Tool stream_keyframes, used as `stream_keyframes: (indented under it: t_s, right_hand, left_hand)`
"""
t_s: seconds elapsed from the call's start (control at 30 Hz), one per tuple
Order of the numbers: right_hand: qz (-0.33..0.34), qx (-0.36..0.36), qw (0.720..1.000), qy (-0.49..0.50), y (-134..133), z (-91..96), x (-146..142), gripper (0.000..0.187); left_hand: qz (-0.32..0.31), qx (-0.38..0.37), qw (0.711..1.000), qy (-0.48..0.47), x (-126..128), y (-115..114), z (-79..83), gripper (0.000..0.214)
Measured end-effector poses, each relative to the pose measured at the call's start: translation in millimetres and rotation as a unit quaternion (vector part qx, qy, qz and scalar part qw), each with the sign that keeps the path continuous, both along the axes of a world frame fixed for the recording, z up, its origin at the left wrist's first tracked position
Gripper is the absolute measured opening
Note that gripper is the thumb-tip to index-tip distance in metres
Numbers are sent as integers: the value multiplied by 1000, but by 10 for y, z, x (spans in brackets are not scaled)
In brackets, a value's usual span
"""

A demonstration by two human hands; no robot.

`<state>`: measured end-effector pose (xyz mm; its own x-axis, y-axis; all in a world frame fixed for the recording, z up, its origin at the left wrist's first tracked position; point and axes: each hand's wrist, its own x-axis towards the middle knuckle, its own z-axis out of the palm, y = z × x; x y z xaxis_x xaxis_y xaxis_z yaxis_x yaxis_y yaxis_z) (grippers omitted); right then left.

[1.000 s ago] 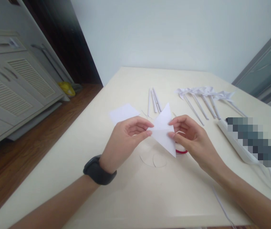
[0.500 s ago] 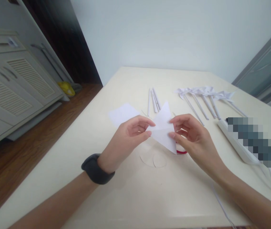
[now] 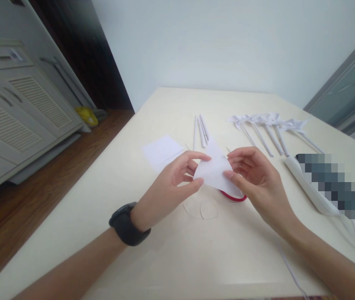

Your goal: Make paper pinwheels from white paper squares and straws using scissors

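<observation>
A small white sheet of paper (image 3: 214, 168) is held up over the table between both hands. My left hand (image 3: 182, 175) has its thumb and fingertips on the left corner of the sheet. On the right edge rest the thumb and fingers of my right hand (image 3: 252, 171), closed on the paper. Below the sheet shows a red handle loop (image 3: 236, 197); the rest of that tool is hidden. Beyond the hands lie several rolled white paper sticks (image 3: 203, 131). More white paper (image 3: 163, 151) lies flat left of them.
Several white paper pinwheels on sticks (image 3: 271, 121) lie at the back right. A white device with a blurred-out top (image 3: 310, 187) and cords sits at the right. A thin wire or thread (image 3: 201, 216) curls on the table (image 3: 165, 258). Louvred cabinets (image 3: 24, 108) stand left.
The paper has turned and tilted, its top point swinging left and its lower corner rising. My left fingers have shifted along it, and more of the red loop shows.
</observation>
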<state>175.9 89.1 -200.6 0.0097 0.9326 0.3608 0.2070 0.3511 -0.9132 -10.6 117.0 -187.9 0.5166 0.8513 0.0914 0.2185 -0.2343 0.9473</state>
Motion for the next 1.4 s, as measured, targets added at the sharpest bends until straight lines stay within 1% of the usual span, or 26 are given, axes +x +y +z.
stream_keyframes:
  t_s: [0.13,0.3,0.43,0.53,0.63,0.77,0.87,1.0,1.23,1.4]
  right_hand:
    - [-2,8,1000,11,-10,5,-5,22]
    - [0,-9,1000,-1,-35,-1,-5,21]
    - [25,-8,1000,-15,-57,-5,-13,22]
    - [39,-12,999,-29,-74,-7,-24,22]
    - [37,-8,998,-44,-82,-13,-33,22]
    - [30,11,998,-51,-80,-23,-43,24]
    - [21,23,998,-56,-83,-21,-56,23]
    - [12,34,997,-62,-96,-8,-64,23]
    - [2,54,997,-63,-104,-3,-55,18]
    - [-8,52,994,-92,-88,-4,-44,20]
  left_hand:
    - [11,44,999,23,25,-32,-27,40]
    - [26,101,991,80,60,-74,-63,44]
    - [41,142,986,73,66,-69,-91,48]
    - [56,188,977,87,63,-64,-106,44]
    - [66,237,960,131,60,-70,-109,38]
    - [44,272,948,161,59,-79,-109,37]
    - [17,268,950,159,65,-77,-113,35]
    - [-8,238,963,130,89,-81,-110,33]
    - [12,154,983,100,89,-100,-88,31]
    - [-2,109,991,80,75,-96,-81,31]
